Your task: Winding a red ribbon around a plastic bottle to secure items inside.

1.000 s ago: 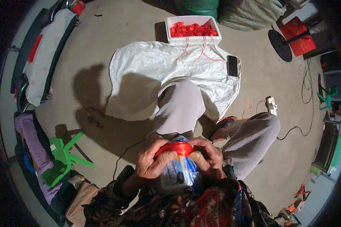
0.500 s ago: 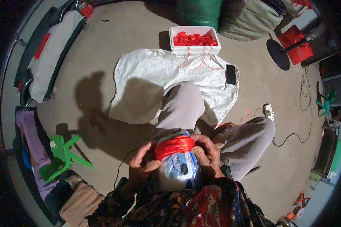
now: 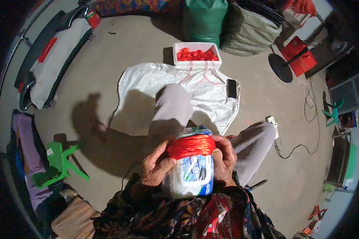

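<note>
A thick band of glossy red cord is wrapped around the upper part of a white and blue plastic pack with a pale lid-like panel, held upright against my lap. My left hand grips the left end of the band, thumb in front and fingers behind. At the other end, my right hand pinches the cord the same way. Parts of my fingers are hidden behind the pack. A white foam box on the floor ahead holds a heap of red cord, with loose strands trailing out.
Beneath the strands lies a white woven sheet, a black phone on its right edge. A white power strip sits by my right knee, its cable looping right. A green stool stands left; a green sack stands behind the box.
My view has tilted up slightly and shifted right. The pack has come closer and stands straighter, its front turned more toward me. Both hands keep their hold at the ends of the cord band.
</note>
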A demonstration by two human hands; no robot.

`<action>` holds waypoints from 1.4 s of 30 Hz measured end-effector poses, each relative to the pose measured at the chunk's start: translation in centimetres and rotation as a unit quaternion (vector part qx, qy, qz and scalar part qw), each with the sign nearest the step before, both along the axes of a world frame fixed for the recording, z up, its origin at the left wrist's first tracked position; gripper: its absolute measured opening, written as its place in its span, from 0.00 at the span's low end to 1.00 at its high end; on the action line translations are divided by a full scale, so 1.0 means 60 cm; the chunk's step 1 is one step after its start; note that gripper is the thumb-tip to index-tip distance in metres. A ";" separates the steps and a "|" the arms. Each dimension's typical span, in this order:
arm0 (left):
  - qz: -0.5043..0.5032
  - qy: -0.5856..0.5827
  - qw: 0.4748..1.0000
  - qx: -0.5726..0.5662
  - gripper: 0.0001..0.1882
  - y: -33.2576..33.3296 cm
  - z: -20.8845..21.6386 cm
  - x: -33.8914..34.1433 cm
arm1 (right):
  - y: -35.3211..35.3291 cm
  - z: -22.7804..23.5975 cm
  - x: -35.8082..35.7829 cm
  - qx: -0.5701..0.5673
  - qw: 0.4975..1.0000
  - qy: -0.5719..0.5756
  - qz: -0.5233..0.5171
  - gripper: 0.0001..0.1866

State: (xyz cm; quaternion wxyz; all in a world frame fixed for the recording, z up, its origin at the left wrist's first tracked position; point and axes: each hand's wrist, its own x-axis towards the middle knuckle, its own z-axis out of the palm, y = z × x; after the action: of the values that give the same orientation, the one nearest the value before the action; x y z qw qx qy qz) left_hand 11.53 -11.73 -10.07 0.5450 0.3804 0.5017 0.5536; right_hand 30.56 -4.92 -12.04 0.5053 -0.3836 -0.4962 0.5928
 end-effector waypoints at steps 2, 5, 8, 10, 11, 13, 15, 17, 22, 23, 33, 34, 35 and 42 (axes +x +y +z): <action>-0.016 0.000 1.000 0.019 0.31 0.001 0.007 0.007 | -0.011 -0.004 0.015 0.026 0.999 -0.017 -0.015 0.24; -0.023 0.018 0.999 0.043 0.30 0.004 0.031 0.026 | -0.022 0.013 0.029 0.063 0.997 -0.007 -0.045 0.25; -0.040 0.075 0.994 0.068 0.29 0.008 0.057 0.032 | -0.035 0.037 0.038 0.078 0.995 -0.020 -0.067 0.24; -0.034 0.059 0.996 0.063 0.28 0.008 0.062 0.036 | -0.039 0.034 0.040 0.095 0.993 -0.008 -0.068 0.22; -0.031 0.052 0.996 0.060 0.28 0.009 0.066 0.039 | -0.039 0.036 0.039 0.102 0.992 -0.010 -0.069 0.22; 0.003 0.027 0.999 0.047 0.31 0.009 0.077 0.048 | -0.041 0.045 0.036 0.110 0.991 -0.017 -0.070 0.22; 0.024 0.009 0.999 0.039 0.33 0.012 0.087 0.051 | -0.042 0.048 0.033 0.109 0.991 -0.022 -0.080 0.23; 0.032 0.000 0.999 0.036 0.33 0.015 0.091 0.051 | -0.042 0.052 0.028 0.104 0.991 -0.014 -0.078 0.24; -0.063 -0.073 0.992 0.080 0.33 0.024 0.098 0.024 | -0.036 0.070 0.021 0.120 0.990 -0.026 -0.075 0.26; -0.081 -0.094 0.989 0.085 0.33 0.030 0.103 0.022 | -0.033 0.068 0.023 0.152 0.986 -0.024 -0.063 0.26; -0.119 0.046 0.974 0.186 0.30 0.036 0.094 0.014 | -0.022 0.083 0.031 0.262 0.958 -0.117 -0.022 0.31; -0.116 0.054 0.972 0.195 0.29 0.036 0.096 0.015 | -0.020 0.090 0.030 0.281 0.950 -0.136 -0.017 0.31; -0.112 0.061 0.971 0.203 0.28 0.036 0.097 0.017 | -0.019 0.097 0.030 0.281 0.949 -0.142 -0.012 0.31; -0.133 0.013 0.975 0.179 0.25 0.055 0.112 0.023 | -0.017 0.112 0.031 0.271 0.951 -0.146 -0.011 0.30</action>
State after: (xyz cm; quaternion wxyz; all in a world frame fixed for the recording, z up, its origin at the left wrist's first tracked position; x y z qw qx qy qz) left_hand 12.90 -8.42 -3.33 0.5298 0.5428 0.3464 0.5520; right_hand 32.42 -5.93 -5.32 0.5186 -0.3199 -0.7025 0.3676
